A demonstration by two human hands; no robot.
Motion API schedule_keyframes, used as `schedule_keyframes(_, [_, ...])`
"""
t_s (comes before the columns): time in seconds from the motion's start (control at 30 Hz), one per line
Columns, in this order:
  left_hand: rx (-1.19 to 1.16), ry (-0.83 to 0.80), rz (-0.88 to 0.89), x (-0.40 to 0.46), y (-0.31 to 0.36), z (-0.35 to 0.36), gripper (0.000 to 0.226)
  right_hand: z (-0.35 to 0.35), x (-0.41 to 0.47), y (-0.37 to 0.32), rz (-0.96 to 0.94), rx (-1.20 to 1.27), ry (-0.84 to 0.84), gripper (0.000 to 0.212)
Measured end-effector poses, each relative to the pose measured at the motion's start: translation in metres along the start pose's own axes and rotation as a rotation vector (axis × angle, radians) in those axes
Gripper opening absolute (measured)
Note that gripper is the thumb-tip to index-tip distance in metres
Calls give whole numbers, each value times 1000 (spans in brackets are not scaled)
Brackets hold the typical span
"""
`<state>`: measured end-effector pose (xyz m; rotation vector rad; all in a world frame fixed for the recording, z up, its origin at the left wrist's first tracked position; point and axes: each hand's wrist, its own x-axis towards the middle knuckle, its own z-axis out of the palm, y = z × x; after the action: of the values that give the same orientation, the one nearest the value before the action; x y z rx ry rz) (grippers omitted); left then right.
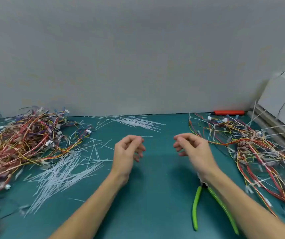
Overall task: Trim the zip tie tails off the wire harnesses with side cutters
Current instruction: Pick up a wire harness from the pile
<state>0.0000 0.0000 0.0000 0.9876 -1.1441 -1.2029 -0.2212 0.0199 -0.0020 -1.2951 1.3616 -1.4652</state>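
Hands [128, 150] [192, 149] hover empty, fingers loosely curled. Cutters [210, 206] lie under the right forearm; untrimmed harnesses [259, 152] sit right. Best grip the cutters first, then draw one harness clear.

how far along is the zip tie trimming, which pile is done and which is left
Looks partway, as a judgement. Done: loose cut tails lie beside the left harness pile, where no long tails show. In hand: nothing; the left hand and right hand hover loosely curled, and the green-handled side cutters lie on the mat under the right forearm. Left: the right harness pile has long white tails sticking out.
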Motion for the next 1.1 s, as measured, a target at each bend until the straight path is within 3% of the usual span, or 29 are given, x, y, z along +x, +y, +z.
schedule_keyframes(0.13, [87,-93,-34,-8,-23,-5,33,-2,-15,24,29,-80,-17,16])
schedule_keyframes(0.27, [157,-124,-25,-4,-29,-7,16,1,-19,19,-36,-171,-118,17])
schedule_keyframes(0.4, [198,-131,-6,-7,-35,-6,15,4,-28,21,-39,-332,-197,15])
schedule_keyframes(0.67, [276,-144,22,-7,-39,-5,18,0,-26,24,-29,-287,-158,16])
schedule_keyframes(0.83, [322,-159,25,-7,-41,-6,18,-15,-18,20,-48,-281,-30,19])
schedule_keyframes(0.97, [364,-172,21,-6,-44,-7,16,-63,14,13,48,-588,194,19])
schedule_keyframes(1.1, [374,-165,24,-4,-44,-6,17,-108,43,2,186,-1171,194,31])
